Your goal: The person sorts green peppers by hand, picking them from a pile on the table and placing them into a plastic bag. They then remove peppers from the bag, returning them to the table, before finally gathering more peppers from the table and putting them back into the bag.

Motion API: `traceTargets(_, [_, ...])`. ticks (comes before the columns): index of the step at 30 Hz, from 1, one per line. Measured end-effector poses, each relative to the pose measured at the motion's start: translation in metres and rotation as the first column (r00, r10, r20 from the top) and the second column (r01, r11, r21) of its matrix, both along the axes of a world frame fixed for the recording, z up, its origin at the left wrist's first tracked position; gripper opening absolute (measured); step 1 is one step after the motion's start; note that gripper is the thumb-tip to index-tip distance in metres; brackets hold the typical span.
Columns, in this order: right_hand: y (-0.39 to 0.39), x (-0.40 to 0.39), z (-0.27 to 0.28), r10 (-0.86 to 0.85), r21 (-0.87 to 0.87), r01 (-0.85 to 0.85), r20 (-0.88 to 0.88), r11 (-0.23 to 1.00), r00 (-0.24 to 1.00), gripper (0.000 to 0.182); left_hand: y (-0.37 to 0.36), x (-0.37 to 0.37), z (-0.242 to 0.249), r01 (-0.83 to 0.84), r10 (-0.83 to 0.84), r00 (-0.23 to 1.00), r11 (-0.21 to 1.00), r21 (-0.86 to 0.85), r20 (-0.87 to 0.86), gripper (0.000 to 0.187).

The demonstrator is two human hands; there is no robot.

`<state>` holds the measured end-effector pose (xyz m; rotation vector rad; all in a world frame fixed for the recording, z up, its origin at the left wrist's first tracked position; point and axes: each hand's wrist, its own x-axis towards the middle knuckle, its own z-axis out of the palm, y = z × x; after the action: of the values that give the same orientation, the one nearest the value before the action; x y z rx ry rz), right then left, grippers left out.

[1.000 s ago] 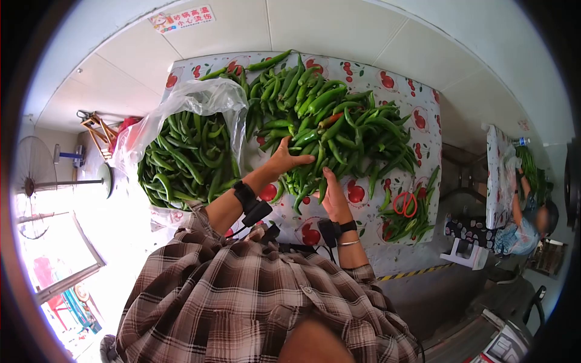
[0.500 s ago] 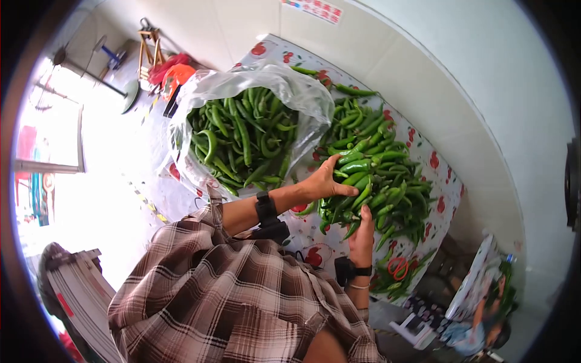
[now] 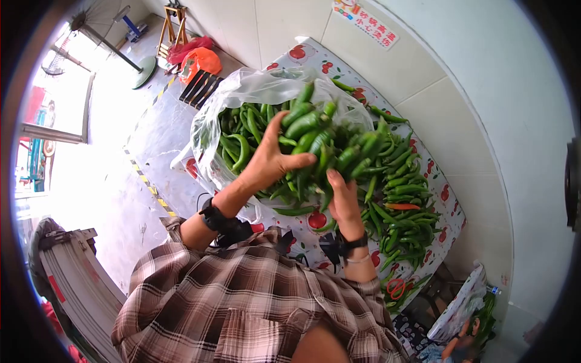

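Between my two hands is a heaped bunch of green chili peppers [image 3: 310,138], partly blurred, lifted over the right side of a clear plastic bag [image 3: 245,85]. My left hand [image 3: 272,158] grips the bunch from the left, thumb and fingers spread around it. Pressing from the lower right is my right hand [image 3: 344,202], its fingers mostly hidden by the peppers. More green chili peppers [image 3: 237,151] lie inside the open bag. A loose pile of chili peppers [image 3: 402,187] covers the table to the right, with one orange-red pepper [image 3: 402,206] among them.
The table has a fruit-print cloth [image 3: 305,51] and stands against a tiled wall. Red-handled scissors [image 3: 395,289] lie near its right corner. An orange bag [image 3: 201,62], a slatted stool [image 3: 201,89] and a fan stand [image 3: 144,72] are at upper left. Another person shows at lower right.
Both hands have moved left and up from the table pile towards the bag, carrying a bunch of chili peppers. The pile is smaller, exposing the orange-red pepper. The camera view has shifted.
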<state>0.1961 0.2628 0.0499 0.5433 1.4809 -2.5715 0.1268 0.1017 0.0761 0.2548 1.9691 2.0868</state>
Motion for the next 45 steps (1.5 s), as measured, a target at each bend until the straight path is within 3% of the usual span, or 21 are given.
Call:
traceTargets(2, [-0.016, -0.027, -0.020, 0.053, -0.057, -0.059, -0.089, 0.997, 0.995, 0.040, -0.019, -0.016, -0.013, -0.079, 0.075, 0.995, 0.995, -0.065, -0.061, 0.093])
traceTargets(4, [-0.030, -0.048, -0.033, 0.074, 0.207, -0.028, -0.222, 0.978, 0.972, 0.039, -0.036, -0.032, -0.051, -0.105, 0.094, 0.994, 0.972, -0.208, -0.063, 0.091])
traceTargets(7, [-0.030, -0.062, -0.065, 0.159, 0.399, -0.050, -0.245, 0.915, 0.956, 0.040, -0.042, -0.038, -0.066, -0.150, 0.077, 0.982, 0.872, -0.467, -0.172, 0.089])
traceTargets(8, [-0.023, -0.065, -0.071, 0.223, 0.521, -0.066, -0.245, 0.851, 0.944, 0.042, -0.039, -0.037, -0.062, -0.149, 0.089, 0.984, 0.890, -0.432, -0.155, 0.094])
traceTargets(13, [-0.006, -0.064, -0.068, 0.255, 0.596, -0.079, -0.217, 0.799, 0.942, 0.044, -0.032, -0.043, -0.057, -0.111, 0.014, 0.985, 0.823, -0.557, -0.174, 0.095])
traceTargets(15, [-0.002, -0.061, -0.069, 0.222, 0.730, 0.003, -0.211, 0.683, 0.952, 0.051, -0.033, -0.048, -0.042, -0.108, -0.150, 0.958, 0.599, -0.793, -0.244, 0.094])
traceTargets(16, [-0.001, -0.060, -0.069, 0.210, 0.732, 0.011, -0.209, 0.681, 0.955, 0.051, -0.034, -0.050, -0.036, -0.122, -0.194, 0.942, 0.566, -0.815, -0.275, 0.094])
traceTargets(18, [-0.002, -0.058, -0.070, 0.259, 0.880, 0.187, -0.321, 0.436, 0.911, 0.063, -0.031, -0.055, -0.043, -0.149, -0.230, 0.903, 0.626, -0.765, -0.364, 0.092])
traceTargets(20, [-0.007, -0.057, -0.073, 0.244, 0.875, 0.192, -0.325, 0.445, 0.914, 0.070, -0.024, -0.057, -0.045, -0.164, -0.269, 0.838, 0.707, -0.688, -0.475, 0.088])
traceTargets(22, [-0.014, -0.055, -0.070, 0.225, 0.869, 0.198, -0.326, 0.452, 0.918, 0.076, -0.015, -0.056, -0.044, -0.178, -0.352, 0.774, 0.677, -0.715, -0.526, 0.085])
traceTargets(24, [-0.023, -0.055, -0.053, 0.255, 0.955, 0.108, -0.181, 0.277, 0.950, 0.081, -0.010, -0.057, -0.041, -0.180, -0.452, 0.684, 0.656, -0.733, -0.573, 0.076])
traceTargets(28, [-0.030, -0.051, -0.050, 0.312, 0.988, 0.069, -0.110, 0.138, 0.944, 0.081, 0.000, -0.063, -0.041, -0.179, -0.598, 0.516, 0.626, -0.759, -0.614, 0.053])
traceTargets(29, [-0.028, -0.050, -0.051, 0.305, 0.988, 0.068, -0.108, 0.139, 0.946, 0.081, 0.002, -0.064, -0.043, -0.173, -0.602, 0.513, 0.625, -0.761, -0.611, 0.053])
traceTargets(31, [-0.023, -0.048, -0.048, 0.305, 0.926, 0.055, -0.179, 0.375, 0.935, 0.078, 0.005, -0.068, -0.044, -0.172, -0.625, 0.528, 0.585, -0.792, -0.576, 0.043])
traceTargets(32, [-0.015, -0.049, -0.044, 0.302, 0.925, 0.056, -0.179, 0.376, 0.936, 0.078, 0.006, -0.069, -0.043, -0.169, -0.627, 0.526, 0.584, -0.794, -0.574, 0.043])
traceTargets(34, [0.012, -0.051, -0.036, 0.405, 0.855, -0.086, -0.151, 0.511, 0.902, 0.070, 0.008, -0.071, -0.043, -0.166, -0.612, 0.531, 0.603, -0.780, -0.586, 0.040])
traceTargets(37, [0.041, -0.052, -0.026, 0.223, 0.717, -0.086, -0.099, 0.692, 0.970, 0.049, 0.008, -0.070, -0.044, -0.164, -0.618, 0.541, 0.588, -0.792, -0.571, 0.040])
traceTargets(40, [0.067, -0.062, -0.032, -0.117, 0.849, 0.221, -0.188, 0.480, 0.975, 0.040, 0.008, -0.069, -0.044, -0.152, -0.617, 0.564, 0.576, -0.803, -0.549, 0.041])
traceTargets(43, [0.085, -0.078, -0.080, -0.138, 0.941, 0.171, -0.135, 0.292, 0.981, 0.046, 0.009, -0.070, -0.046, -0.135, -0.617, 0.569, 0.582, -0.802, -0.544, 0.041])
traceTargets(44, [0.085, -0.083, -0.089, -0.136, 0.941, 0.174, -0.139, 0.291, 0.981, 0.046, 0.009, -0.071, -0.045, -0.139, -0.616, 0.568, 0.583, -0.801, -0.547, 0.041])
traceTargets(45, [0.083, -0.087, -0.099, -0.100, 0.857, 0.096, -0.052, 0.506, 0.994, 0.041, 0.009, -0.071, -0.044, -0.131, -0.626, 0.566, 0.575, -0.808, -0.537, 0.041])
